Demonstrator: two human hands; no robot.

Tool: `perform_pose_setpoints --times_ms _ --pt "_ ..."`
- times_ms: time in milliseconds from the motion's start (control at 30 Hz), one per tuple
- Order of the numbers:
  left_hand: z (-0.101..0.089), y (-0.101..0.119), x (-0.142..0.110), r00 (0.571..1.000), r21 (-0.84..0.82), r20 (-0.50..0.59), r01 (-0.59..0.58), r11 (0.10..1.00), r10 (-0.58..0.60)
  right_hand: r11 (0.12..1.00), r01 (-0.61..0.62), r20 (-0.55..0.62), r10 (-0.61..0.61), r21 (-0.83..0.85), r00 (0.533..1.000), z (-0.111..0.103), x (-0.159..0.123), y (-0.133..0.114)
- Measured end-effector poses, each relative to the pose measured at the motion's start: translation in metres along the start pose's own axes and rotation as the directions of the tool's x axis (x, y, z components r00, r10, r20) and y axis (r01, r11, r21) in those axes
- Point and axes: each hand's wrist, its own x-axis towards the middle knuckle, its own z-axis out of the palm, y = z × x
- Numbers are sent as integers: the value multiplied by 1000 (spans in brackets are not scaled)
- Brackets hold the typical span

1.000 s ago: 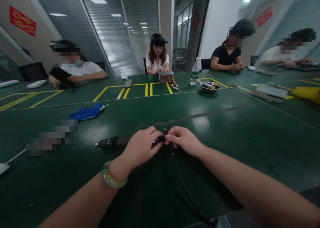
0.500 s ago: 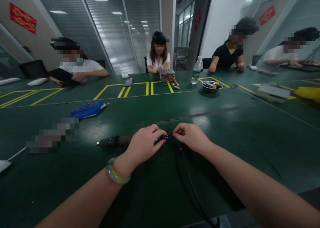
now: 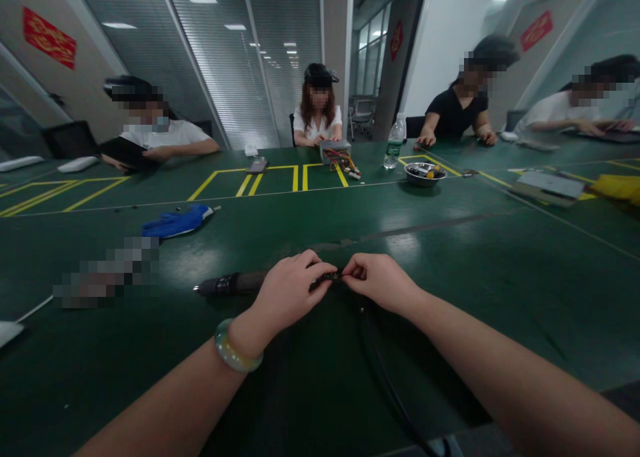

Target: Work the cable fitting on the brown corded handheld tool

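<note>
As both forearms reach out over the near edge of the green workbench [image 3: 480, 310], the person's two hands close in on one spot near the middle of it. The left hand [image 3: 287, 293], with a pale green bangle [image 3: 237, 347] at its wrist, curls its fingers over the front of a black electric screwdriver [image 3: 230, 284]. The tool lies on the bench pointing left and the bench seems to carry its weight, so the hand need only steady it. The right hand [image 3: 380, 283] comes in from the other side, its thumb and fingertips [image 3: 350, 270] pinched nearly shut on the tool's narrow end; whether a small part sits in that pinch is too small to tell. Gripping from both sides probably keeps that end from turning. A black cable [image 3: 385, 383] drops from there toward the near edge, lying slack. Farther off, a blue glove [image 3: 177, 221] lies left of the hands, while a steel bowl [image 3: 424, 174] and a water bottle [image 3: 395, 142] stand on the far side, near seated co-workers [image 3: 453, 103].
</note>
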Motion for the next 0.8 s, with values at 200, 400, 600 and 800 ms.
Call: perform_pose_setpoints --times_ms 200,400,600,800 --pt "-2 0 0 1000 -20 -14 -8 1000 7 1000 0 6 0 0 1000 1 1 0" --pt "-2 0 0 1000 -23 -14 -19 1000 18 1000 2 8 -2 -24 1000 1 1 -1" --pt "-2 1 1 1000 -24 -15 -9 1000 9 999 29 -1 -29 -20 1000 1 1 -1" --pt "-3 1 1 999 -23 -18 -45 999 44 1000 30 -15 -30 -7 999 2 0 -2"
